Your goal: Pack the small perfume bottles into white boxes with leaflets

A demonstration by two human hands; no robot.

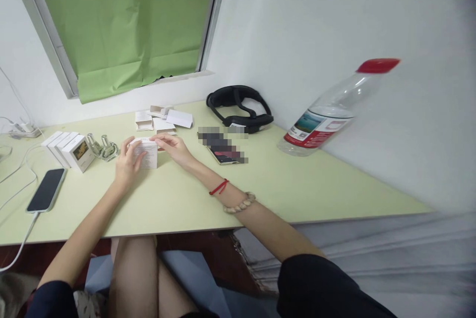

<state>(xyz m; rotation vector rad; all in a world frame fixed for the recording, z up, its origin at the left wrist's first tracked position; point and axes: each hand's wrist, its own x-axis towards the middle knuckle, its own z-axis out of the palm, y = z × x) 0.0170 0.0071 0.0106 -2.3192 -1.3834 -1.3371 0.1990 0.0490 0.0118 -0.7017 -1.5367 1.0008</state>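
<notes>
A small white box (150, 155) with lines of printed text stands upright between my hands above the table. My left hand (128, 162) wraps round its left side, thumb across the printed face. At the top right corner, my right hand (173, 147) has its fingers closed on the box's edge. Left of my left hand stand small clear glass bottles (107, 149) that look like perfume bottles. Beside them is a row of similar white boxes (80, 152), the nearest with a dark picture on it. Behind my hands lie several white cartons (144, 121), some with open ends.
A phone (46, 190) with a white cable lies at the left, near a power strip (24, 131). Right of my hands are another phone (223, 152), partly blurred, a black headset (241, 110) and a clear red-capped bottle (322, 120) against the wall.
</notes>
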